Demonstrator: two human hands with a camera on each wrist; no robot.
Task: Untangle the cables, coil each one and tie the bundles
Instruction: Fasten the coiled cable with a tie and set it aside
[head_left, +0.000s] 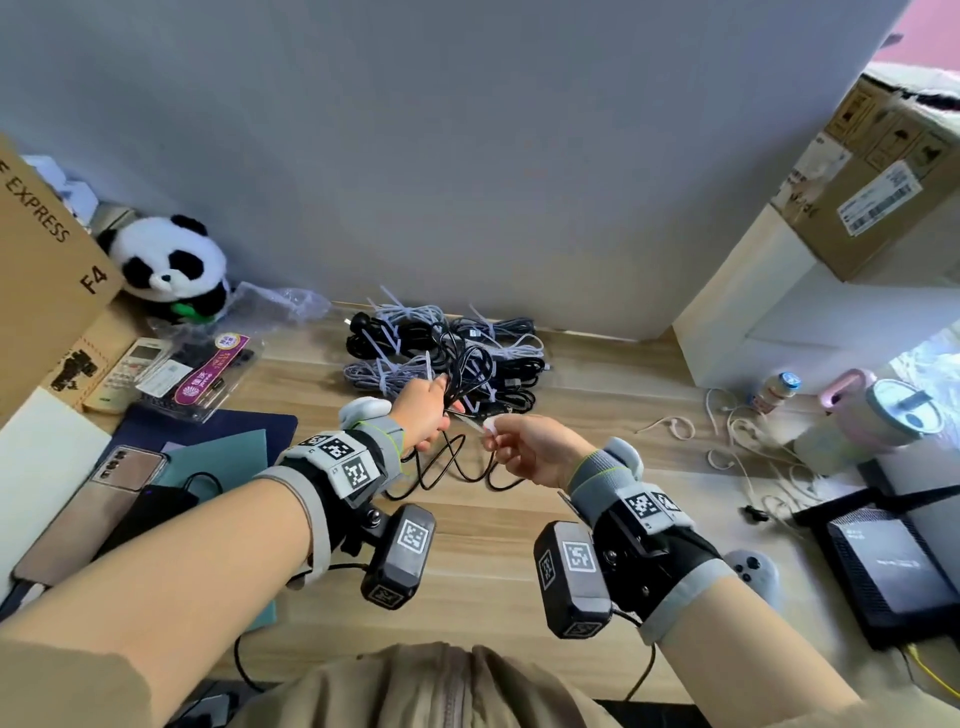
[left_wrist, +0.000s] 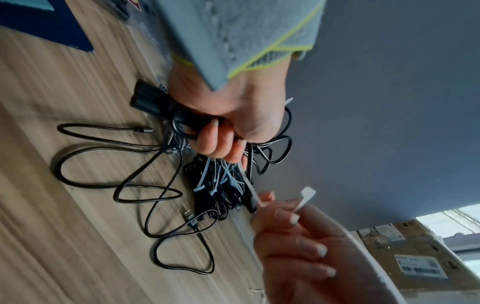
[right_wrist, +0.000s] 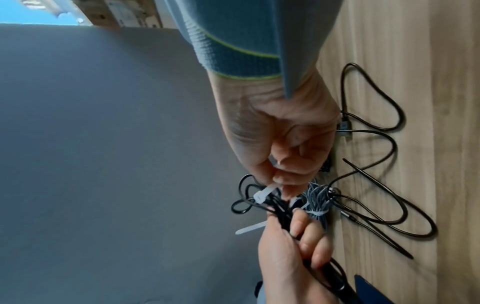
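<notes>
Left hand (head_left: 423, 410) clenched on coiled thin black cable (head_left: 460, 371) above wooden desk (head_left: 493, 545), right hand (head_left: 530, 449) at four o'clock pinching white plastic zip tie (left_wrist: 250, 186): tying step, likely cinching tight next.

Your left hand (head_left: 422, 410) is raised above the table (head_left: 498, 561), its grip on a coiled cable (head_left: 465, 371), with your right hand (head_left: 532, 449) just to its right, pinching a cable tie (head_left: 480, 426). Behind both hands, against the wall, lies the pile of tied bundles (head_left: 441, 345). A loose cable (head_left: 457, 467) sprawls on the table below and between your hands. Far left sit a plush panda (head_left: 169, 262) and a cardboard box (head_left: 44, 270); far right, a bottle (head_left: 776, 389) and a router (head_left: 883, 566).
</notes>
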